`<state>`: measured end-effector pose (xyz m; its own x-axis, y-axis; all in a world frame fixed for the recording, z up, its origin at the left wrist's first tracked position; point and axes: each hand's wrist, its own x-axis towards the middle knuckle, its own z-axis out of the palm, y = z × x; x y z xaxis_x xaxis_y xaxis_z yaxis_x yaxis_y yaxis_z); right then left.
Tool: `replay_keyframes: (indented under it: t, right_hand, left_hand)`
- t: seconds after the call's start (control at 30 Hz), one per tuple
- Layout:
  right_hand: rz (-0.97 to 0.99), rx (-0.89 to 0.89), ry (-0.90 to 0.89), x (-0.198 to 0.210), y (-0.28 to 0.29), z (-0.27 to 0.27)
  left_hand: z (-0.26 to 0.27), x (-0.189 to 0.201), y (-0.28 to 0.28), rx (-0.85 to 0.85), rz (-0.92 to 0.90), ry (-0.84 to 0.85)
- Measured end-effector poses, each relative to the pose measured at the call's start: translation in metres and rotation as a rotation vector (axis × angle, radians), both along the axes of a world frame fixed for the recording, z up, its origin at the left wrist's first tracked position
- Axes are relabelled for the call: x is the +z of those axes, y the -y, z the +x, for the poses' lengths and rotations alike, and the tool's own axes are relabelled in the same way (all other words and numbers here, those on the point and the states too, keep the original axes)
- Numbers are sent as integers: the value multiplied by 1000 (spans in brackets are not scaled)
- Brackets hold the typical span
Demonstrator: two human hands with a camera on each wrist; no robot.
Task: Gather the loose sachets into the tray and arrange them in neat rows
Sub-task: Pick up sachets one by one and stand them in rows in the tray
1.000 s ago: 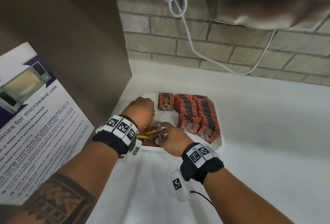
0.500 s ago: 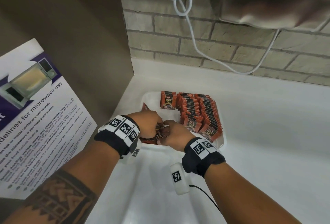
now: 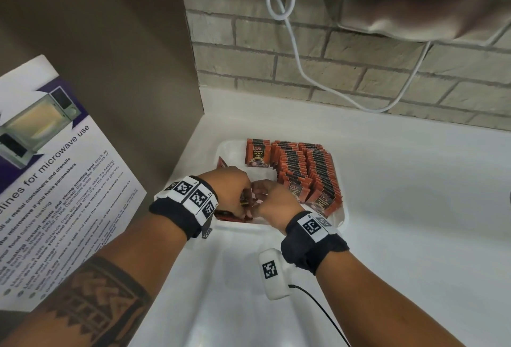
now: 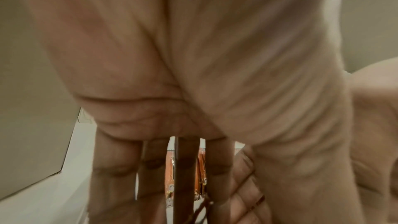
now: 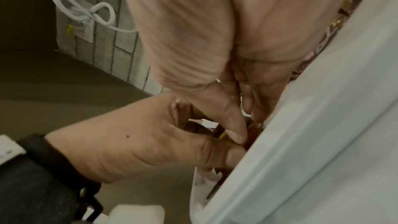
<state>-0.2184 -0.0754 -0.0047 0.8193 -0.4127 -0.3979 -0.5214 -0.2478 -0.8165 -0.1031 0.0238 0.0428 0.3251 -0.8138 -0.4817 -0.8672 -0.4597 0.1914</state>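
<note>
Both hands have drawn together: left hand (image 3: 228,191) and right hand (image 3: 272,199) each grip loose red-brown foil sachets (image 3: 235,217) beneath them, bunching them for rows.

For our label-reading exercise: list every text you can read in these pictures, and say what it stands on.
"D2X ... BLACK": front of upright sachet in tray; middle word blurred.
"...lines for microwave use": heading on poster, start cut off.
Poster's small print: too blurred.
Wristband markers: patterns, digits unclear.

1. The sachets (image 3: 307,178) are red-orange with black bands (gold lettering on the fronts).
2. The tray (image 3: 341,218) and counter (image 3: 414,208) are white.
3. The wrist bands (image 3: 315,244) are black, carrying black-and-white square codes.
4. The brick wall (image 3: 331,51) is grey-beige.
</note>
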Motion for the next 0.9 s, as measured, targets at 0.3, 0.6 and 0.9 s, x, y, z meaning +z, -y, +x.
replay_keyframes:
  t: [0.3,0.6,0.9]
  right_hand:
    - [-11,-76,16,-3,-3,0]
    - [13,0,-53,0,-7,0]
    - [-108,9,-43,-4,-8,3]
  left_hand:
    - [-6,-2,5,33,-51,203]
    - [-5,-3,6,169,-164,337]
    - [16,19,-3,502,-310,181]
